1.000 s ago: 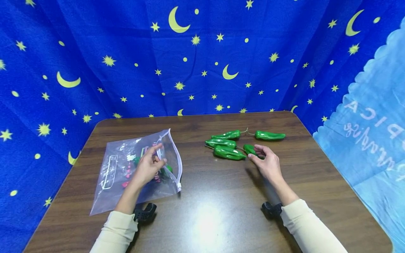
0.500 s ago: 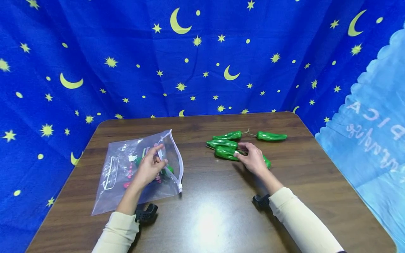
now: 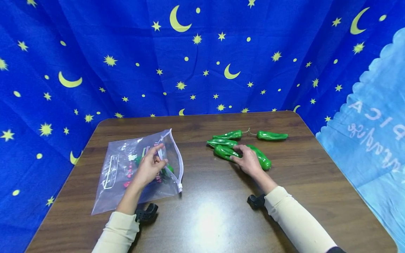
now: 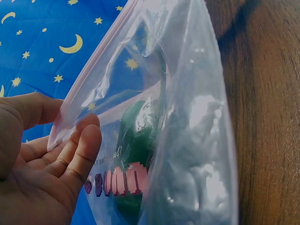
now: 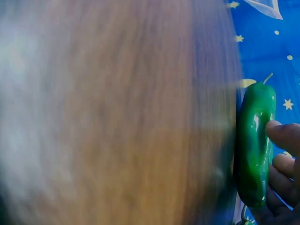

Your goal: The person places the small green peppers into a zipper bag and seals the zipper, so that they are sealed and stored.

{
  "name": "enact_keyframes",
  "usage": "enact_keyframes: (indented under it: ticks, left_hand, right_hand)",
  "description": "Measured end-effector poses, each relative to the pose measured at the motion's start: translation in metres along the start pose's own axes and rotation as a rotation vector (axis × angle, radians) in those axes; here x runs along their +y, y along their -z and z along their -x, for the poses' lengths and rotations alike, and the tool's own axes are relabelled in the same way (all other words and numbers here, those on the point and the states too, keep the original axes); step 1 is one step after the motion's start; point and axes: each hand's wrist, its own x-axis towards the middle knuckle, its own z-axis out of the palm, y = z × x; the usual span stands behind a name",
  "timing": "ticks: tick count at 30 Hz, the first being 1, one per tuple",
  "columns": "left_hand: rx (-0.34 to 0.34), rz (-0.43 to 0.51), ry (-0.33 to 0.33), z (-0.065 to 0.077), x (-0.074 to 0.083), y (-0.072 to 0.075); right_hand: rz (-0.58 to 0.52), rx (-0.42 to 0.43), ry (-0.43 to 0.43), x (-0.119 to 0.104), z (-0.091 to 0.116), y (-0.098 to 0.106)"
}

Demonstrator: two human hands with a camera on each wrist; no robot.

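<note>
My left hand (image 3: 147, 170) pinches the opening edge of a clear zip bag (image 3: 102, 200), which lies on the table at the left. In the left wrist view, thumb and fingers hold the bag's pinkish rim, and a green pepper (image 4: 133, 140) shows inside through the plastic. My right hand (image 3: 250, 161) grips a glossy green pepper (image 3: 224, 152) at the front of a small group, thumb on the near side. The right wrist view shows this held pepper (image 5: 255, 140) with its short stem, fingers around its far side. Another pepper (image 3: 262, 160) lies just right of that hand.
Behind the held pepper lie more green peppers, one close against it (image 3: 221, 142), one farther back (image 3: 229, 135) and one at the right (image 3: 272, 135). The wooden table (image 3: 209, 189) ends at a blue star-and-moon curtain (image 3: 202, 70). A white slider (image 3: 180, 187) sits on the bag's corner.
My right hand has moved left from the right-hand pepper to the front one and taken hold of it. The right-hand pepper is now uncovered. My left hand stays at the bag.
</note>
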Motion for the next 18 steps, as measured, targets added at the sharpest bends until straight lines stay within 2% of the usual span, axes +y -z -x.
enact_keyframes:
  ticks: [1, 5, 10, 18]
  left_hand:
    - [-0.002, -0.003, 0.003, 0.002, 0.005, 0.001]
    - [-0.008, 0.0, 0.027, 0.003, 0.008, 0.002]
    - [-0.007, -0.007, 0.036, -0.003, -0.006, 0.0]
    - [-0.005, 0.005, 0.026, 0.0, -0.005, 0.001]
  right_hand:
    - [0.001, -0.001, 0.003, 0.0, 0.001, -0.001]
    - [0.016, -0.002, 0.013, 0.0, 0.004, -0.003]
    - [0.037, 0.014, 0.028, 0.002, 0.006, -0.006]
    - [0.043, 0.042, 0.059, 0.004, 0.008, -0.011]
